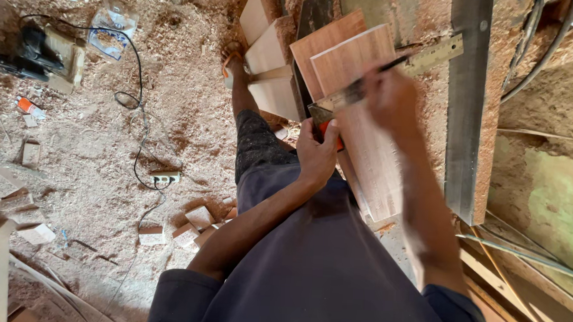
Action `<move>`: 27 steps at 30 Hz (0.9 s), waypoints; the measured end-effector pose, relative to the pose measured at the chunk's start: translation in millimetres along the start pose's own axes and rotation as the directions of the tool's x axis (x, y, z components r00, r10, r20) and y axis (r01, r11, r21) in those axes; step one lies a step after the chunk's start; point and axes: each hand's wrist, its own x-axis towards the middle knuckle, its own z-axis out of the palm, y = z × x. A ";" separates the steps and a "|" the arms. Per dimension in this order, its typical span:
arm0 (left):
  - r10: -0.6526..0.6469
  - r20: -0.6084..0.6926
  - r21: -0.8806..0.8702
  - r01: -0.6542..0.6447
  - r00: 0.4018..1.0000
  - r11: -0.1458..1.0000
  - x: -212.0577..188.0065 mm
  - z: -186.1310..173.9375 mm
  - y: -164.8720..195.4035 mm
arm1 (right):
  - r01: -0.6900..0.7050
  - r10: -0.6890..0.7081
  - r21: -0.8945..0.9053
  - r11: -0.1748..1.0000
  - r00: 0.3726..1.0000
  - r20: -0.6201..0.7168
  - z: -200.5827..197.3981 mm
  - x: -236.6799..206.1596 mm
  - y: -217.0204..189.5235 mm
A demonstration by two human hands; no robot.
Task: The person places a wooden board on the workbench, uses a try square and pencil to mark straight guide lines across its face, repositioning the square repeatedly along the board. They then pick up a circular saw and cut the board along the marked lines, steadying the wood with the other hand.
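Two hands (317, 153) are seen at centre frame, one try square (393, 75), one pencil (394, 62), and perhaps five boards (365, 138).

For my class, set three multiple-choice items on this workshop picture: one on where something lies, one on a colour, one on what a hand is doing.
1. Where does the try square lie?
A. On the floor by the cable
B. Across the wooden board on the bench
C. Hung on a wall

2. What colour is the square's handle under the left hand?
A. Orange-red
B. Blue
C. White

3. What is the right hand doing?
A. Hanging empty at the side
B. Gripping a saw
C. Holding a pencil at the square's blade

Answers:
1 B, since the metal blade crosses the wooden board at a slant.
2 A, as orange-red shows beside the left hand, which presses there.
3 C, as a thin dark pencil sticks out of the blurred hand along the blade.
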 end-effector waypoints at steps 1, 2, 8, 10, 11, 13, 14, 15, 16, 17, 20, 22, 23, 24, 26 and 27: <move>-0.007 -0.008 0.019 0.007 1.000 1.000 -1.8 0.0 -1.2 | -0.037 0.035 -0.048 0.998 0.999 -0.042 -15.9 7.3 12.5; -0.024 -0.010 0.007 0.024 1.000 1.000 -2.9 0.0 -3.0 | -0.072 0.064 -0.095 0.993 0.994 -0.086 -30.0 14.0 20.5; 0.085 -0.017 -0.017 -0.085 0.996 0.996 1.0 4.6 -24.5 | 0.141 -0.147 -0.107 0.984 0.988 -0.050 11.9 -13.7 -75.4; 0.312 0.015 0.068 -0.312 0.950 0.948 1.9 3.6 -30.0 | 0.090 -0.088 0.115 0.989 0.996 -0.026 26.2 -24.8 -103.3; 0.281 -0.003 0.089 -0.279 0.960 0.956 1.7 3.0 -31.5 | 0.051 -0.044 0.208 0.977 0.998 -0.036 31.1 -27.4 -108.8; 0.217 -0.035 0.135 -0.210 0.976 0.968 0.6 0.6 -30.8 | -0.085 0.116 0.408 0.909 0.992 -0.052 27.6 -27.6 -101.5; 0.134 -0.032 0.047 -0.132 0.990 0.990 0.4 0.5 -28.5 | -0.174 0.229 0.509 0.843 0.972 -0.047 16.4 -27.2 -86.5; 0.051 -0.020 -0.041 -0.051 0.999 0.998 0.6 1.3 -25.1 | -0.274 0.340 0.508 0.817 0.939 -0.041 3.7 -30.0 -70.8; -0.032 0.001 -0.126 0.031 1.000 0.991 0.8 0.8 -20.5 | -0.369 0.447 0.507 0.779 0.894 -0.036 -9.8 -33.8 -54.3; -0.022 0.035 -0.113 0.026 0.999 0.993 0.6 -2.0 -14.9 | -0.326 0.408 0.417 0.848 0.905 -0.123 -22.2 -37.4 -38.2; 0.035 0.167 -0.050 -0.027 0.985 0.998 -2.2 -16.7 5.1 | -0.316 0.414 0.369 0.874 0.882 -0.226 -45.3 -66.7 -8.3; 0.109 0.299 0.001 -0.115 0.948 0.993 -11.2 -30.3 19.6 | -0.295 0.367 0.263 0.919 0.884 -0.289 -51.9 -94.7 -2.5; 0.138 0.420 0.019 -0.161 0.897 0.987 -14.5 -34.5 27.7 | -0.289 0.344 0.208 0.934 0.883 -0.319 -51.0 -107.6 -3.5; 0.155 0.537 0.034 -0.205 0.829 0.978 -18.6 -37.0 34.5 | -0.370 0.442 0.269 0.889 0.844 -0.303 -46.9 -119.9 -4.9; 0.209 0.729 0.034 -0.339 0.652 0.940 -22.5 -38.2 50.6 | -0.516 0.626 0.390 0.763 0.739 -0.249 -36.3 -141.1 -13.4; 0.245 0.802 0.011 -0.425 0.544 0.905 -23.6 -35.5 58.3 | -0.509 0.680 0.500 0.701 0.687 -0.254 -28.2 -149.5 -19.6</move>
